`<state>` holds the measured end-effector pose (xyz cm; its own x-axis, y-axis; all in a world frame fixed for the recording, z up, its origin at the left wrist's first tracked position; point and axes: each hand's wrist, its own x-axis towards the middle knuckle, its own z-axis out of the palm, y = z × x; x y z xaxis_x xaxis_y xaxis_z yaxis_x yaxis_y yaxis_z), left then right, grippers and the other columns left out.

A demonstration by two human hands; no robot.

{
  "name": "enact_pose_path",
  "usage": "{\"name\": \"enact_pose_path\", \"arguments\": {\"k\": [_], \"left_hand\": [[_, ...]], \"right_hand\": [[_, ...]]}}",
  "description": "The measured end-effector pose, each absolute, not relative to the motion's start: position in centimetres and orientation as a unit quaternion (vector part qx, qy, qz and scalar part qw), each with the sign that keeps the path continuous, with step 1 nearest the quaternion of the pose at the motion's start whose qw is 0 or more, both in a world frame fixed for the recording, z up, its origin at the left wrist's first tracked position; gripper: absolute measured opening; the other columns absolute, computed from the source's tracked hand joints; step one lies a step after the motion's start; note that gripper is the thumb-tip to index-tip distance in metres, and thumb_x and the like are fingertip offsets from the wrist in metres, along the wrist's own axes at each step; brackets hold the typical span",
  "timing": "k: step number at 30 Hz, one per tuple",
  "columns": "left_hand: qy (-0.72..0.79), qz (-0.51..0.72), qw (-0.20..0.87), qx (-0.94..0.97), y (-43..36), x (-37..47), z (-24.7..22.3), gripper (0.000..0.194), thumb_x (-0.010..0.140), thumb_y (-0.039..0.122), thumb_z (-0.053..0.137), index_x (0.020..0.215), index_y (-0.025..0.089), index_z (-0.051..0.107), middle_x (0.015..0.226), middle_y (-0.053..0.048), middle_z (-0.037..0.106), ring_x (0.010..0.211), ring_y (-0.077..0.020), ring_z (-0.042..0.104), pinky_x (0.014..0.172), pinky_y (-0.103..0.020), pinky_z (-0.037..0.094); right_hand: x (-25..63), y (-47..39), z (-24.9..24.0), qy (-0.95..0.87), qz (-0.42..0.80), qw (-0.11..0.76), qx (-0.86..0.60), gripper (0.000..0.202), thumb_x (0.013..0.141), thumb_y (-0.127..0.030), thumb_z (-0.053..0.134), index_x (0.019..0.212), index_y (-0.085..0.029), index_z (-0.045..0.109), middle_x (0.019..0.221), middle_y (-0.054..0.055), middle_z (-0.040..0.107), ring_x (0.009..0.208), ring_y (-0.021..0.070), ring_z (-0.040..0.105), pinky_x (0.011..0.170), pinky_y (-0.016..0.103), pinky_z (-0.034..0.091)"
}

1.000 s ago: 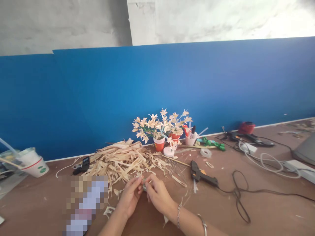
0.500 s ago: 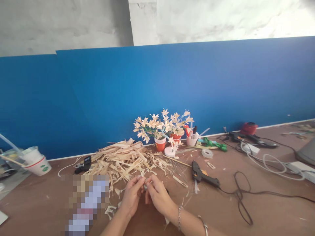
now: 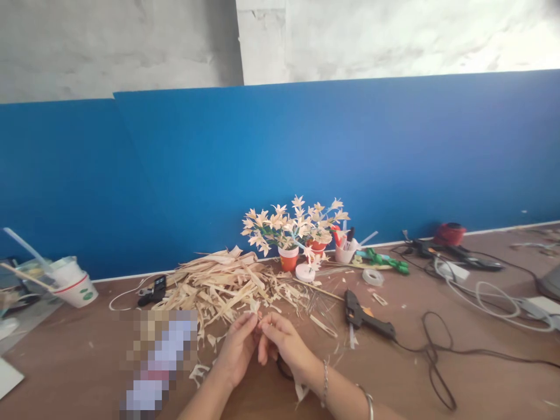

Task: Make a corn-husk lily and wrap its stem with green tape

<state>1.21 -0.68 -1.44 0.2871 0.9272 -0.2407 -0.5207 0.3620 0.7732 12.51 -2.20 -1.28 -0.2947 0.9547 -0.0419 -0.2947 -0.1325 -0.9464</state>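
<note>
Above the near middle of the table, my left hand point(image 3: 238, 350) and my right hand point(image 3: 289, 344) meet with fingertips pinched together. Pale petals of a small husk flower point(image 3: 254, 307) stick up from the left fingertips. The right thumb and fingers close at its base, on a part too small to make out. Under the right wrist shows part of a black loop point(image 3: 284, 367), mostly hidden. Just beyond the hands lies a heap of dry husk strips point(image 3: 227, 280), with loose scraps point(image 3: 199, 373) beside my left forearm.
Potted husk flowers point(image 3: 289, 259) stand by the blue partition point(image 3: 219, 175). A black glue gun point(image 3: 367, 318) lies to the right, its cord trailing. Beyond it are a tape roll point(image 3: 373, 277) and white cables point(image 3: 481, 297). A white cup point(image 3: 79, 291) is at left.
The view has shifted slightly, so table items appear a little farther right. My hands stay pinched together; the pale petals show more clearly above the left fingertips, and more of the black loop shows.
</note>
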Motion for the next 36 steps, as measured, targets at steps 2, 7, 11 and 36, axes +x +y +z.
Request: {"name": "enact_pose_path", "arguments": {"k": [2,7,11,36], "left_hand": [[0.325,0.49,0.75,0.301,-0.6,1.1,-1.7,0.024,0.065,0.034,0.07,0.077,0.017,0.058,0.059,0.002,0.058,0.038,-0.0096,0.05,0.037,-0.022,0.039],[0.303,0.517,0.742,0.301,-0.6,1.3,-1.8,0.019,0.071,0.031,0.066,0.079,0.016,0.055,0.059,0.004,0.054,0.04,-0.0077,0.05,0.037,-0.019,0.039],[0.316,0.522,0.741,0.282,-0.7,1.5,-1.6,0.024,0.068,0.031,0.069,0.081,0.017,0.055,0.06,0.005,0.054,0.041,-0.0086,0.051,0.034,-0.019,0.039],[0.252,0.557,0.745,0.266,0.6,-0.7,-0.7,0.009,0.073,0.023,0.066,0.077,0.015,0.063,0.104,-0.009,0.066,0.104,-0.0197,0.056,0.09,-0.031,0.041]], "right_hand": [[12.5,-2.2,-1.3,-0.464,0.655,0.467,-0.37,0.04,0.071,-0.058,0.05,0.076,-0.019,0.04,0.042,-0.004,0.057,0.036,0.0088,0.048,0.038,0.018,0.02],[12.6,-2.1,-1.7,-0.48,0.628,0.467,-0.396,0.041,0.071,-0.059,0.051,0.072,-0.019,0.041,0.043,-0.004,0.057,0.036,0.0086,0.049,0.036,0.017,0.021],[12.5,-2.0,-2.2,-0.492,0.626,0.471,-0.379,0.04,0.073,-0.058,0.05,0.074,-0.019,0.041,0.045,-0.003,0.059,0.037,0.0087,0.05,0.036,0.017,0.022],[14.2,-1.9,-1.6,-0.625,0.436,0.412,-0.499,0.008,0.075,-0.022,0.049,0.079,-0.017,0.053,0.052,-0.003,0.054,0.047,0.011,0.049,0.047,0.021,0.037]]}}
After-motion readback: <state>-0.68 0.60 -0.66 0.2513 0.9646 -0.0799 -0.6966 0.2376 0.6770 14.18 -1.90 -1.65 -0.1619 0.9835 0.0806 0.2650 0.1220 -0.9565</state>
